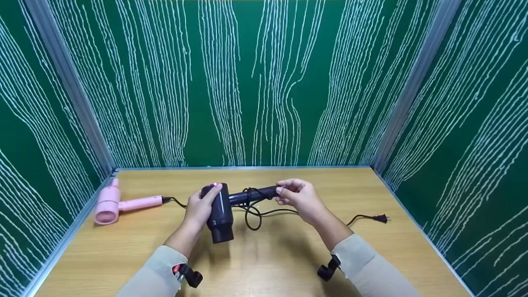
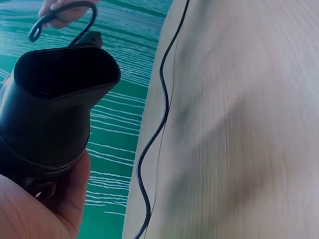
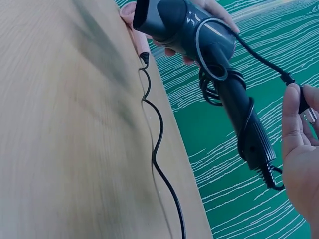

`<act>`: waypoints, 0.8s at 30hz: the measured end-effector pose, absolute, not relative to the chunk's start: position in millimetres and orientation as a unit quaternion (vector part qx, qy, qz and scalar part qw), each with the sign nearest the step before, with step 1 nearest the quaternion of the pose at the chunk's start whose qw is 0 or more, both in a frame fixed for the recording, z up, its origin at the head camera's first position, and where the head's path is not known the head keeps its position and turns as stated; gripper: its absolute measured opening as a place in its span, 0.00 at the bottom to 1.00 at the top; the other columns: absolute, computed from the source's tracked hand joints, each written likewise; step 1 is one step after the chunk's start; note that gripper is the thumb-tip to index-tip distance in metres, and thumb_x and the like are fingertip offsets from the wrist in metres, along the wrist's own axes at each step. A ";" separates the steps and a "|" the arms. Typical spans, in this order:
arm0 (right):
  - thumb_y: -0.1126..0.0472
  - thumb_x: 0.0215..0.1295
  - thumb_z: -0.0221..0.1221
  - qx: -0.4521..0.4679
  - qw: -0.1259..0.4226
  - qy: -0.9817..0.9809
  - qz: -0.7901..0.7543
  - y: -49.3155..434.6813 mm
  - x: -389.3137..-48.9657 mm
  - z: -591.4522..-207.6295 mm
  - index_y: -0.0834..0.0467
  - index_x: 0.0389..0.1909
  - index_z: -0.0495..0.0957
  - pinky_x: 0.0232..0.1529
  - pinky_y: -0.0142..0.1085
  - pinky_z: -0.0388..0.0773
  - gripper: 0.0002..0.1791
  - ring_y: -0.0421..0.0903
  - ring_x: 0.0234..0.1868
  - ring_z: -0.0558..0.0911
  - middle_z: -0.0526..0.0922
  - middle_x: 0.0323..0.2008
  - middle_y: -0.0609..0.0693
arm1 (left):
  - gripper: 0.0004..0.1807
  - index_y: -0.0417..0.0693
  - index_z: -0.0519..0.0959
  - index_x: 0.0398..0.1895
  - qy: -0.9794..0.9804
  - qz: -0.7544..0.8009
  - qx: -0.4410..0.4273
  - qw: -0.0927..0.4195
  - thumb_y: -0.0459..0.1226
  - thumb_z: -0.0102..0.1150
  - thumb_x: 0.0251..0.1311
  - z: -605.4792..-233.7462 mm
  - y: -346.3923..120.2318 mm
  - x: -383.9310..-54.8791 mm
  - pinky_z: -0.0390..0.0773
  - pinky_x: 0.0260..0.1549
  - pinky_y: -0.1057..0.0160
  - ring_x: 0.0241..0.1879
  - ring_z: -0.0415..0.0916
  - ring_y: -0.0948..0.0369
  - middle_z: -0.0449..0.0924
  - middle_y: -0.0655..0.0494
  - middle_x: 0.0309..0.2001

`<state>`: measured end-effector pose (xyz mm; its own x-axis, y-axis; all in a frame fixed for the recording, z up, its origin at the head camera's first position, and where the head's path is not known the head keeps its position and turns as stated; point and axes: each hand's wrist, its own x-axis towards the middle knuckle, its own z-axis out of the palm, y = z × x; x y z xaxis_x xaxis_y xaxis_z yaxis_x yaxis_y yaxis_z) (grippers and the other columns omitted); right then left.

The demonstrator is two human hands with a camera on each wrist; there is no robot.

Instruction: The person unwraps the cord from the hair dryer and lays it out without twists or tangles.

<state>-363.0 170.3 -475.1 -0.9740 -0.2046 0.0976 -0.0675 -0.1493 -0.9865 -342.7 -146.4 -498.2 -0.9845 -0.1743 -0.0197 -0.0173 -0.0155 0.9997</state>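
Note:
My left hand (image 1: 199, 210) grips the barrel of a black hair dryer (image 1: 222, 212), thumb on top, holding it above the table. The nozzle points toward me, and its oval opening (image 2: 67, 74) shows in the left wrist view. The dryer's handle (image 3: 241, 119) extends to the right with its black cord (image 3: 219, 74) wound and looped around it. Close to the handle's end, my right hand (image 1: 303, 200) pinches the cord's plug (image 3: 303, 102) between thumb and fingers. The plug's metal prongs show in the right wrist view; in the head view the fingers cover it.
A pink hair dryer (image 1: 108, 204) lies at the left of the wooden table (image 1: 264, 268). Its black cord (image 3: 160, 134) runs along the table behind the hands. A black plug (image 1: 381, 218) lies at the right. Green walls (image 1: 280, 82) with white lines enclose the table.

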 end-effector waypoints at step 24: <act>0.73 0.76 0.66 -0.082 0.100 0.672 -0.729 178.7 -372.3 -508.6 0.69 0.55 0.85 0.47 0.36 0.94 0.10 0.44 0.36 0.92 0.90 0.39 0.51 | 0.34 0.40 0.81 0.63 -0.680 -0.729 0.071 0.030 0.61 0.67 0.78 -490.0 -153.3 -340.2 0.87 0.47 0.61 0.44 0.87 0.55 0.87 0.45 0.50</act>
